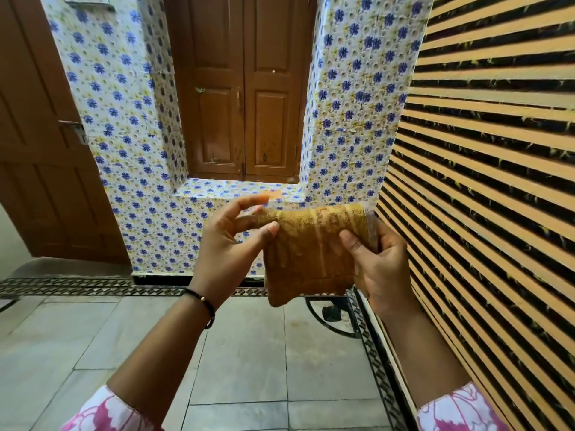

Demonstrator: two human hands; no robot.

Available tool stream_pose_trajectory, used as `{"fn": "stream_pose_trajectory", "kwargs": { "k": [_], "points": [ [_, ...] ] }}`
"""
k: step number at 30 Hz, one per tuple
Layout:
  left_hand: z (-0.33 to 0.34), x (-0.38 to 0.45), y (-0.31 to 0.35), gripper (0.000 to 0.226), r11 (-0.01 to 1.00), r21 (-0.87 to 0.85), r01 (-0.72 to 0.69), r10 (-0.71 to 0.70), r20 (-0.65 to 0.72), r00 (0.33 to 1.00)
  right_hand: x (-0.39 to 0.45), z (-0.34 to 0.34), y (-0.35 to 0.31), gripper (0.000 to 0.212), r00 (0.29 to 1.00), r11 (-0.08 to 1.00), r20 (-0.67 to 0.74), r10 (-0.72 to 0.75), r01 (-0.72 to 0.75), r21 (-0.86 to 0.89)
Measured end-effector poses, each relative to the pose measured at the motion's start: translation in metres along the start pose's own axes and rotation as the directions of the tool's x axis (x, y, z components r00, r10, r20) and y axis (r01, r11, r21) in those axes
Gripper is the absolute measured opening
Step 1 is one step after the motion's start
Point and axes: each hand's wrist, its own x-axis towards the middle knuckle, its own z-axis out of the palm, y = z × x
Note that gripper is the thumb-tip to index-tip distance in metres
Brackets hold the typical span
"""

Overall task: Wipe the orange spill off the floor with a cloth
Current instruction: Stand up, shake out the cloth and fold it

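A clear plastic bag of orange-brown powder (308, 253) hangs at chest height in front of me. My left hand (230, 241) pinches its top left corner between thumb and fingers. My right hand (378, 269) grips the bag's right side, thumb across the front. A small orange patch (275, 195) shows on the tiled ledge just behind my left fingertips. No cloth is in view. The grey floor tiles (242, 353) below my arms show no orange spill.
A blue-flowered tiled wall (149, 169) with a recessed brown wooden shutter (242, 98) faces me. A brown door (40, 150) stands at the left. An orange-and-black striped surface (485, 181) fills the right. A black fan base (333, 315) sits on the floor under the bag.
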Motion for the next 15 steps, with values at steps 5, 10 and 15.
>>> {"fn": "stream_pose_trajectory", "kwargs": {
  "k": [5, 10, 15],
  "points": [
    [0.011, -0.005, 0.004, 0.028, 0.987, -0.155, -0.043, 0.043, 0.001, 0.999, -0.004, -0.005, 0.003, 0.039, 0.998, 0.999, -0.034, 0.044, -0.044, -0.012],
    [0.02, -0.009, -0.004, 0.042, 0.946, -0.301, 0.119, -0.128, -0.013, 0.992, -0.007, -0.001, 0.007, 0.03, 0.995, 0.995, 0.001, 0.104, -0.104, 0.0],
    [0.015, -0.026, -0.017, 0.095, 0.922, -0.236, 0.307, -0.275, 0.162, 0.948, -0.017, -0.015, 0.018, 0.037, 0.953, 0.955, 0.079, 0.291, -0.294, 0.027]
  ]
}}
